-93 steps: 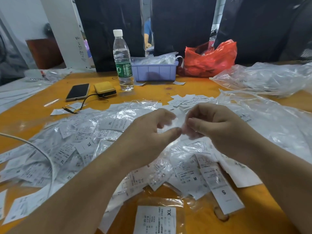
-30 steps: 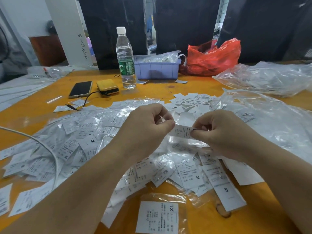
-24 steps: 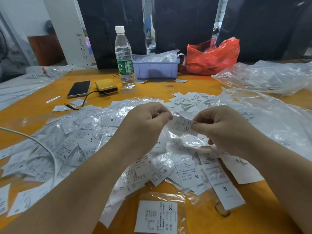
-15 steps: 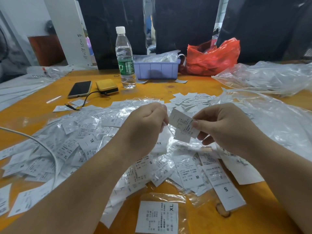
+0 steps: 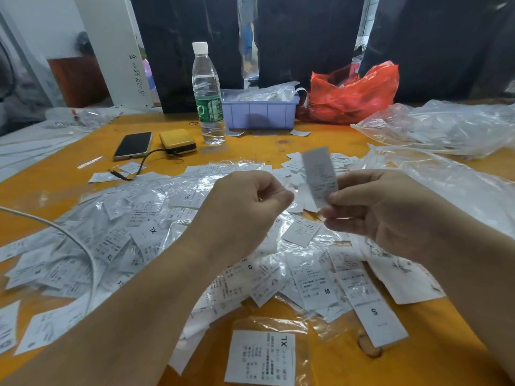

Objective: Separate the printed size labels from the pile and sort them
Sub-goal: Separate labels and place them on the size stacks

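Size labels (image 5: 278,277) marked XL, S, M, XS

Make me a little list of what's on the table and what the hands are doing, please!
Right hand: pinching one label, held upright, print blurred
Left hand: curled; can't tell if it holds anything
Label pile: white labels mixed with clear plastic; XL, S, M, XS readable
Table: orange
Back of table: water bottle, phone, yellow case, purple bin, red bag
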The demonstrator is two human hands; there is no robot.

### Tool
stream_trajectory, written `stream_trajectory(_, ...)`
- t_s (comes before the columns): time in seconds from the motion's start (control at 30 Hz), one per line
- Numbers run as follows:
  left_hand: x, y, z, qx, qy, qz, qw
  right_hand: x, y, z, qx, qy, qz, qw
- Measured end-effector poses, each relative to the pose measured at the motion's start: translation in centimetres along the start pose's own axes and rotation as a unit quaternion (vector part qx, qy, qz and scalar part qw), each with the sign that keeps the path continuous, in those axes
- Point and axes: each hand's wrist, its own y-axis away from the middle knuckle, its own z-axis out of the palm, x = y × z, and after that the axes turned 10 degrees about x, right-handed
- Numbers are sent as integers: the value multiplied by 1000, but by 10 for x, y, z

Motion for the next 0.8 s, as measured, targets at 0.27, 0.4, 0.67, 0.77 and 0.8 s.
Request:
stream_trajectory(0.27, 2, 4, 4, -82, 24, 6, 996, 3, 5, 1, -136, -22, -66, 988)
stream_trajectory(0.4, 4, 3, 5, -116, 70, -24, 990, 5, 6, 3, -146, 14, -98, 984)
stream_trajectory(0.67, 7, -1, 0, -168, 180, -105, 964, 2, 6, 0, -149, 4, -159, 976)
stream_trajectory(0.77, 8, -1, -2, -171, 193, -113, 960, 1, 5, -1, -154, -7, -164, 974)
stream_trajectory(0.8, 9, -1, -2, -175, 196, -115, 958, 1, 5, -1, -157, 1, -169, 973)
